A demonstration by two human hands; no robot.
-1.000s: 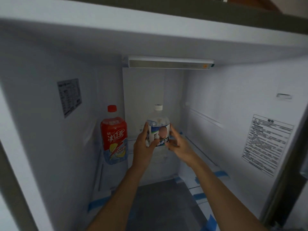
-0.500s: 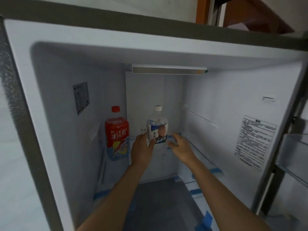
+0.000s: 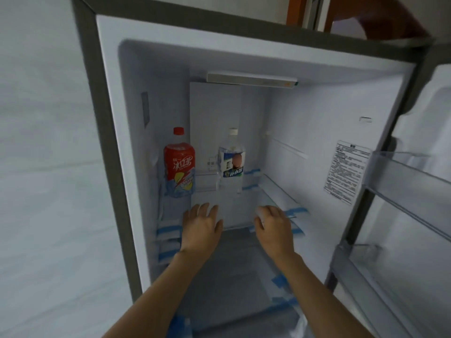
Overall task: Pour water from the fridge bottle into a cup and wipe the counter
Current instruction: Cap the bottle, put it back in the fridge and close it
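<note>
Water bottle (image 3: 231,160) stands upright at back of the open fridge (image 3: 317,132), on a clear glass shelf (image 3: 271,198), about frame centre. White cap, clear body, blue-white label with Chinese characters in white on a blue band low on the label; too blurred to read for sure. Red-capped drink bottle (image 3: 179,163) at 9 o'clock of it, near but apart, against the left wall; red label with big white Chinese characters, yellow-blue graphic below, not read reliably.

Left hand (image 3: 200,226) at 7 o'clock below the water bottle, fingers straight and loosely spread, holding nothing, not touching the bottle. Right hand (image 3: 273,224) at 5 o'clock of the bottle, fingers relaxed, slightly bent, holding nothing, also apart from it.

White sticker (image 3: 346,172) with dense small black print on right inner wall at 3 o'clock, unreadable. Grey label (image 3: 145,109) on left wall, unreadable. Blue tape strips (image 3: 296,212) on shelf edges. Light bar (image 3: 251,80) at 12 o'clock. Door bins (image 3: 410,181) at far right.
</note>
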